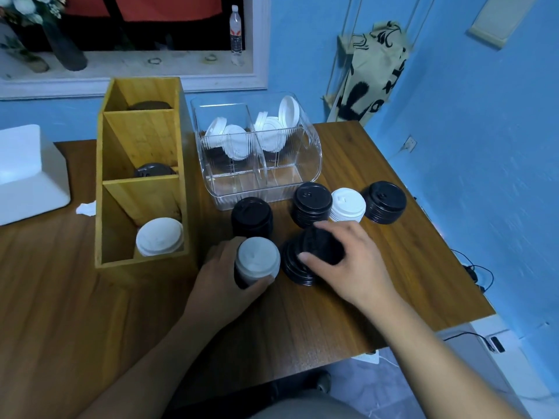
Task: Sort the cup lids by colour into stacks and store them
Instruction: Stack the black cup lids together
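Note:
My left hand grips a stack of lids topped by a white lid, with dark lids showing at its base. My right hand holds a tilted black lid over a low black stack. Behind stand three black stacks and a white stack. The wooden organiser holds white lids in its front slot and dark lids in the slots behind. The clear bin contains loose white lids.
A white foam box sits at the table's left, with a crumpled white scrap beside it. The table's right edge drops off near the blue wall. A bottle stands on the window sill behind.

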`<state>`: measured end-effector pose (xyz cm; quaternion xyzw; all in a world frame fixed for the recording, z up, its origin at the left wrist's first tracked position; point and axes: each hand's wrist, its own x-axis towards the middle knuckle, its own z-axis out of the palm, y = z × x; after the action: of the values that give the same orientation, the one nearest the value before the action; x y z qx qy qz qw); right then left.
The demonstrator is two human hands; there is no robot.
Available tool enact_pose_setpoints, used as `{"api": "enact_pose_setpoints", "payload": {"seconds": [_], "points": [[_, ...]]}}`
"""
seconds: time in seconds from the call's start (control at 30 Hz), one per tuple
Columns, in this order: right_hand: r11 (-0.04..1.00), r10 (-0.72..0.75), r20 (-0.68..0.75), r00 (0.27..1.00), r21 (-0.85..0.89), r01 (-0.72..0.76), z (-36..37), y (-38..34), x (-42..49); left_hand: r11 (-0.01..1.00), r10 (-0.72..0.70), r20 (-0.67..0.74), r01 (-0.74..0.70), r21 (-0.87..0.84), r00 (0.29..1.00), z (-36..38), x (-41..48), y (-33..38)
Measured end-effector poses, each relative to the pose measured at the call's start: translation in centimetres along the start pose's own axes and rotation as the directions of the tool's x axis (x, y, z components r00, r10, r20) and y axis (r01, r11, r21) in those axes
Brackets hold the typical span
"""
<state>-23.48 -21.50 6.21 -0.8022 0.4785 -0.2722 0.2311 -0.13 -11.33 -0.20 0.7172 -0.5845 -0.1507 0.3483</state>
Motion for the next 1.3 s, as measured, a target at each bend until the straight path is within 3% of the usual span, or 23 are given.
{"api": "enact_pose_setpoints", "payload": {"seconds": [0.17, 0.37, 0.63, 0.87, 0.97, 1.13, 1.3], "points": [[0.994, -0.046, 0.1, 0.994, -0.092, 0.056, 2.4, -0.4, 0.6, 1.0, 0.011, 0.008, -0.011, 0.0, 1.0, 0.1, 0.1, -0.2], [0.994, -0.079, 0.097, 0.992, -0.073, 0.086, 3.9, 0.3, 0.2, 1.0, 0.001, 0.012, -0.001, -0.013, 1.0, 0.1, 0.1, -0.2], [0.961, -0.129, 0.173, 0.976, -0.222, 0.167, 4.7, 1.0, -0.1, 1.0, -0.011, 0.019, 0.012, -0.016, 1.0, 0.1, 0.1, -0.2], [0.972, -0.153, 0.274, 0.949, -0.129, 0.194, 3.3, 1.1, 0.4, 1.0, -0.022, 0.021, 0.022, -0.021, 1.0, -0.1, 0.2, -0.1], [0.965, -0.199, 0.247, 0.948, -0.12, 0.233, 1.6, 0.4, 0.9, 0.999, -0.032, 0.024, 0.032, -0.014, 0.999, -0.2, 0.1, 0.1], [0.957, -0.257, 0.125, 0.958, -0.105, 0.27, -1.8, -0.4, 7.1, 0.998, -0.049, 0.034, 0.051, -0.034, 0.998, -0.4, 0.0, 0.3], [0.942, -0.282, 0.16, 0.946, -0.141, 0.305, -2.6, -1.9, 17.4, 0.996, -0.078, 0.023, 0.078, -0.034, 0.997, -0.1, 0.0, 0.3]]}}
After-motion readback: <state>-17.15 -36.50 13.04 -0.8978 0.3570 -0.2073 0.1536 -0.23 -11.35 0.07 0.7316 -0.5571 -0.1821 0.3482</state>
